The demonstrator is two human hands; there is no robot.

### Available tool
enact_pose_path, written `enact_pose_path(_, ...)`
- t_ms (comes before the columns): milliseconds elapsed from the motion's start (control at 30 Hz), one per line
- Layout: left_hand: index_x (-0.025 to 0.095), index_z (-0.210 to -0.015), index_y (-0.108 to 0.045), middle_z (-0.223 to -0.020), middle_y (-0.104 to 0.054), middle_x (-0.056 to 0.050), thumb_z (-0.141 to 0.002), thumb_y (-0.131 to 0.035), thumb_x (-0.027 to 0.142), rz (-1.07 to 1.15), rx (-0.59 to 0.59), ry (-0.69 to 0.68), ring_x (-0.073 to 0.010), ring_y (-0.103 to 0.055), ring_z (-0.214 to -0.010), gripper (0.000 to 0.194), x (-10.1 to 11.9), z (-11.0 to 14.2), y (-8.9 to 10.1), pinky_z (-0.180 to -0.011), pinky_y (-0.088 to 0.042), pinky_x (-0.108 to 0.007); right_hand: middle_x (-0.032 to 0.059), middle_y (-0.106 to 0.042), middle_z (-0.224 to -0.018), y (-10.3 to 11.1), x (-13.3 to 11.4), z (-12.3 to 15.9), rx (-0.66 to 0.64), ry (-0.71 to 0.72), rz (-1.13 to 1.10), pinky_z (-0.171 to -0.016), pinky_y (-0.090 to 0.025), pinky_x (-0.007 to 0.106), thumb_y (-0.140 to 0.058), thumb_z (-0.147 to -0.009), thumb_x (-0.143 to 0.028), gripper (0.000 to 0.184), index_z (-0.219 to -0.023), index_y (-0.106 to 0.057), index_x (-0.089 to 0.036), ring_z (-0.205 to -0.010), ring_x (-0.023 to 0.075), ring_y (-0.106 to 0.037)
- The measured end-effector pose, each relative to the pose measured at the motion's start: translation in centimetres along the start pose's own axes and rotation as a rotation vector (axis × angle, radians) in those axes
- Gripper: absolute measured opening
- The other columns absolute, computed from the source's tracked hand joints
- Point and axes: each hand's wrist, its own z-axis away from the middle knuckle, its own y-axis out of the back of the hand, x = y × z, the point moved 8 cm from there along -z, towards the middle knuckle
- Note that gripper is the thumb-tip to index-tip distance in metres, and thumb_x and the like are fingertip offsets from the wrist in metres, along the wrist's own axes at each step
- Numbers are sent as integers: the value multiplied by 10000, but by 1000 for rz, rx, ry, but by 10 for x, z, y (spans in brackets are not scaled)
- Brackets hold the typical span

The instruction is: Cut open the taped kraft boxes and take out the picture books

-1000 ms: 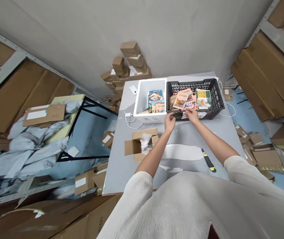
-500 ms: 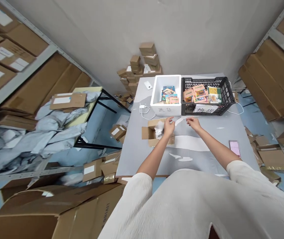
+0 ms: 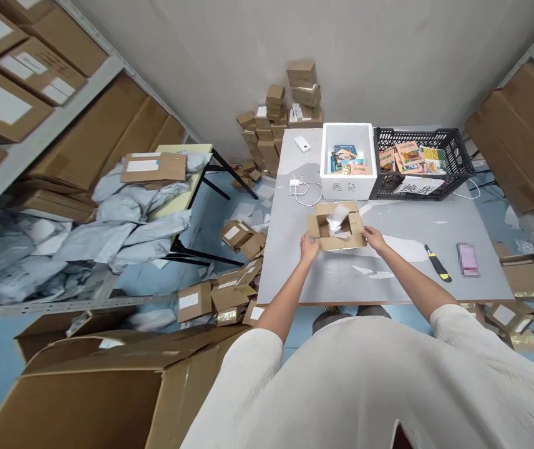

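A small open cardboard box (image 3: pixel 343 242) sits on the grey table, its flaps spread outward. Crumpled white translucent packing (image 3: pixel 338 218) pokes up from inside it; whatever lies beneath is hidden. My left hand (image 3: pixel 310 247) grips the box at its near left corner. On the opposite side, my right hand (image 3: pixel 373 238) has its fingers closed on the right flap edge. To the right of that hand lies a black and yellow utility knife (image 3: pixel 438 263), with a pink phone-like object (image 3: pixel 468 260) beyond it.
Behind the box stand a white foam box (image 3: pixel 346 187) and a black plastic crate (image 3: pixel 423 187), both with colourful booklets. A white cable (image 3: pixel 308 194) lies at left. Large open carton (image 3: pixel 192 399) stands on the floor; grey parcels (image 3: pixel 93 240) fill the left side.
My hands have gone from above the box and the tabletop to the box's two sides, and now hold it. The knife, formerly hidden by my right arm, shows. The view has shifted.
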Motion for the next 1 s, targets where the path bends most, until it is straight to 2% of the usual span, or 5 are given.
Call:
enact_pose_path(233,282,-1629,-457,-1814,-246,-191,-663,-860,153,-323,-378,-223,-460,-297,-1646,1054,9,9,-31,-1296,-310,-598,106,-805,-1281,5,-11,5,17,29,32,-1136,-522,439,-694,-825,-321,315,-1096,-807,-205,-1223,284,-712)
enact_pose_path(533,257,-1314,-696,-1743,-377,-150,-856,-844,426,-280,-386,-287,-355,-607,-1406,510,19,-12,-16,-1206,-455,-458,117,-792,-1188,3,-13,-10,-70,-90,-61,-781,-559,306,-604,-932,-524,404,-1098,-772,-196,-921,214,-736)
enact_pose_path(733,228,-1267,-714,-1518,-595,-145,-1048,-603,482,-81,-236,-109,-259,-713,-1176,353,16,-29,-14,-1096,-525,-390,110,-799,-1130,3,-15,-15,-85,-127,-25,-713,-533,284,-534,-994,-550,466,-1124,-790,-183,-814,188,-711)
enact_pose_path(900,216,-1439,-591,-1377,-675,-144,-930,-744,305,-24,31,138,-275,-703,-1180,540,4,-40,-23,-1093,-527,-409,105,-820,-1086,5,-12,-14,-63,-61,21,-749,-559,321,-608,-927,-573,419,-947,-790,-196,-862,225,-718)
enact_pose_path(1000,223,-1374,-659,-1289,-712,-146,-908,-756,268,18,99,144,-324,-669,-1280,478,0,-35,-26,-1139,-503,-433,89,-832,-1036,2,-20,-17,-47,85,98,-893,-582,380,-738,-807,-493,287,-895,-777,-222,-980,270,-736)
